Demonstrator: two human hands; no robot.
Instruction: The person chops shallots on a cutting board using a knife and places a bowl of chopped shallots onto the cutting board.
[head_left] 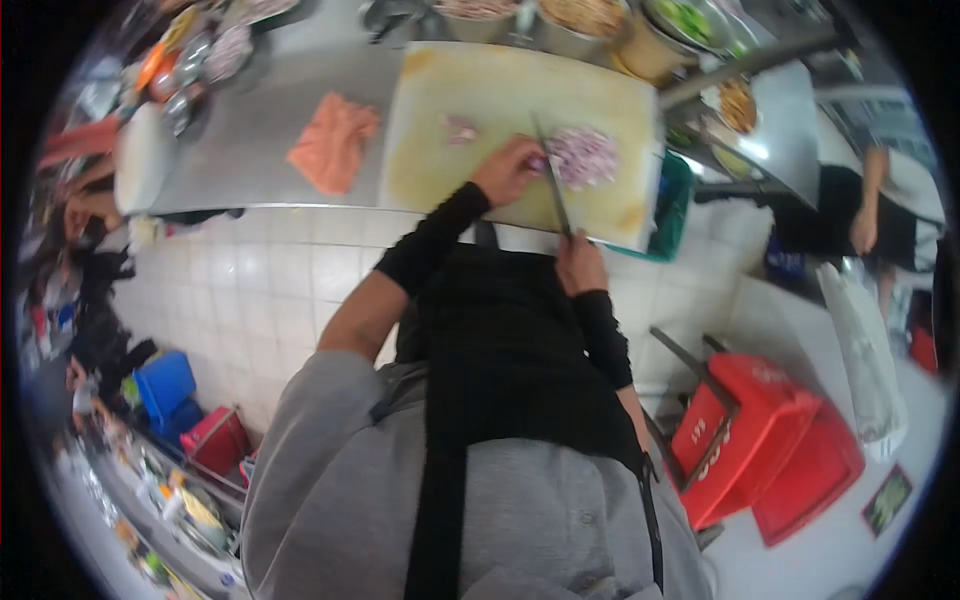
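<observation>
On the worn cutting board, my right hand is closed around the handle of a kitchen knife, whose blade points away from me. My left hand has its fingers curled over a purplish piece of onion, just left of the blade. Right of the blade lies a heap of chopped onion, pale and purple. A smaller scatter of onion bits sits on the left half of the board. My fingers partly hide the piece under them.
An orange cloth lies on the steel counter left of the board. Filled containers line the back edge. A green crate is below the board's right side. Red bins stand behind me at right; other people work at both sides.
</observation>
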